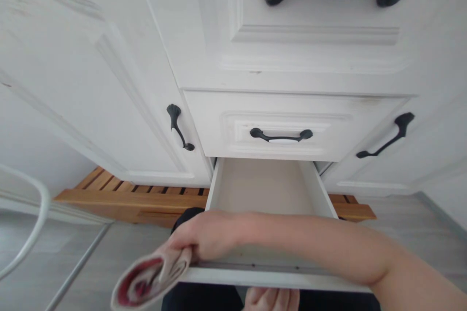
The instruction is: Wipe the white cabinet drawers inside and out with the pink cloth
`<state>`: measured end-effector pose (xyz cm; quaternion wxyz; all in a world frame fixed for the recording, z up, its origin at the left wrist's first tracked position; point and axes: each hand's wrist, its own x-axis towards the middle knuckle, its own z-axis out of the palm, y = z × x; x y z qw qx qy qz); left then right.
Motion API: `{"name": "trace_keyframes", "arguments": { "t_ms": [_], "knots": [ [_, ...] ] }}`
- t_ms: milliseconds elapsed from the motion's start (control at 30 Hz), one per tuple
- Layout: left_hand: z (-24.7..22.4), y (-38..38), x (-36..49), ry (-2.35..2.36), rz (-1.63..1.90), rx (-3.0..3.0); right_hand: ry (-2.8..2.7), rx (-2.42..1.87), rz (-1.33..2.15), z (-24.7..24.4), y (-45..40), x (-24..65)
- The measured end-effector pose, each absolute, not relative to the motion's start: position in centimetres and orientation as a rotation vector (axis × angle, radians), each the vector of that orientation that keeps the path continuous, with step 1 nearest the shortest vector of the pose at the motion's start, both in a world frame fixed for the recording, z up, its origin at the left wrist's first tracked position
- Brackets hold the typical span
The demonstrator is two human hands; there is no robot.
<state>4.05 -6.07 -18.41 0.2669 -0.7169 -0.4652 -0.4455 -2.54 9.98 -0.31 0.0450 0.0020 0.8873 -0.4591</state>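
Observation:
My right arm reaches from the right across the open drawer (262, 187). My right hand (211, 235), at the drawer's front left corner, is closed around a rolled cloth (142, 279), pale beige outside with red in its spiral end. The cloth sticks out to the left, past the drawer's side. At the bottom edge of the view, my left hand (272, 299) shows only curled fingers against the outside of the drawer front, about midway along it. The drawer's handle is hidden there. Inside the drawer, the part in view is a bare pale bottom.
Above the drawer is a shut white drawer (204, 121) with a dark handle (280, 136). Cabinet doors flank it. A slatted wooden platform (124, 199) lies under the cabinet. At left are a white curved tube (40, 223) and a metal floor strip (78, 269). My knees are beneath the drawer.

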Motion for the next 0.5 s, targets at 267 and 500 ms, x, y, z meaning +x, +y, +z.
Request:
{"name": "trace_keyframes", "arguments": {
  "t_ms": [267,500],
  "knots": [
    [-18.5,-5.2,2.7,-0.998,-1.260,-1.966,1.968,-0.051,-2.333,-3.9,10.7,1.7],
    [-19.4,-5.9,4.6,-1.253,-1.317,-1.830,2.057,0.165,-2.162,-1.8,10.3,6.0]
  ]
}}
